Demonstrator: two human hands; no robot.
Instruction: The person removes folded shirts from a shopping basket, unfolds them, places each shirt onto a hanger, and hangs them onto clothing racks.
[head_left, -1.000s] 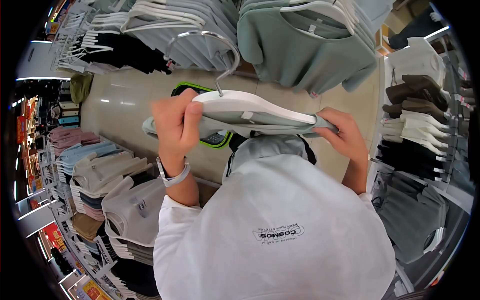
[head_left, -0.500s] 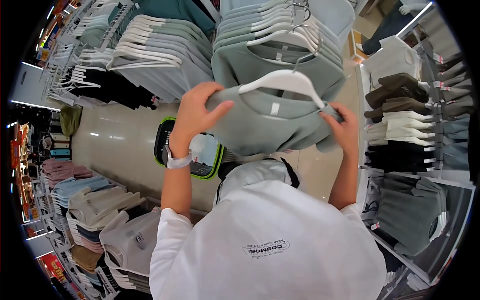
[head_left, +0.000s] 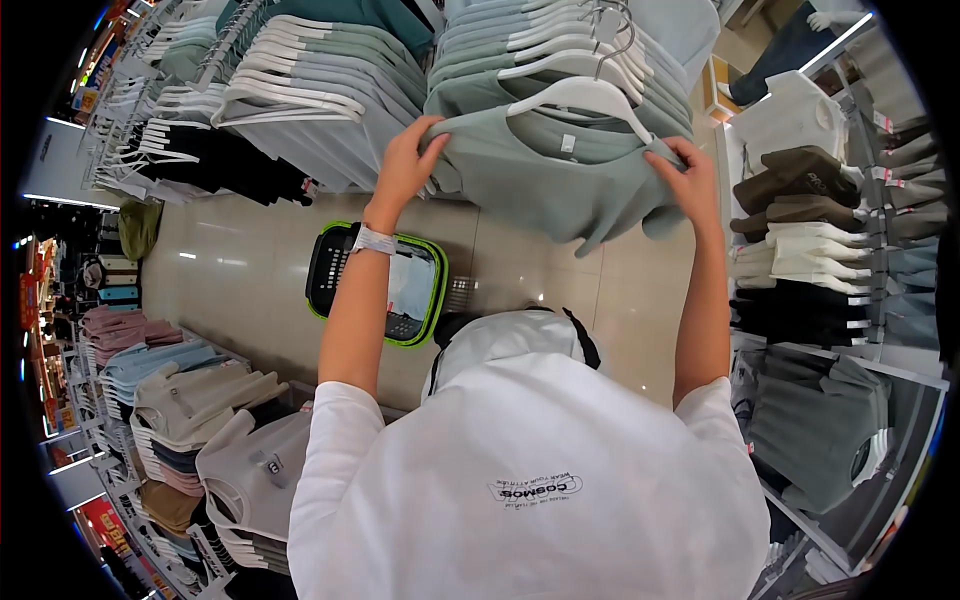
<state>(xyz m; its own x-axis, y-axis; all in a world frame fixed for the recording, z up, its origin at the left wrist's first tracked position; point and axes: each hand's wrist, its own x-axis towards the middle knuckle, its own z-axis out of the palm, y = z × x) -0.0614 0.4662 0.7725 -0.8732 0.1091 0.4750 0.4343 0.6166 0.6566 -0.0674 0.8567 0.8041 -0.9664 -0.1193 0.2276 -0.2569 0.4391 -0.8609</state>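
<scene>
Left hand point(head_left: 403, 172) pinched one shoulder of the green shirt point(head_left: 545, 190), and the right hand point(head_left: 692, 185) pinched the other. A white hanger point(head_left: 580, 93) sat inside its neck, near other shirts point(head_left: 468, 97).

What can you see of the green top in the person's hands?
The grey-green top looks soft and thin, with a wide round neckline and a small white label inside the back of the neck. It is on a white hanger with a metal hook, in front of similar tops. The left hand grips one side and the right hand the other, near the shoulder. The fabric between them droops in loose folds.
</scene>
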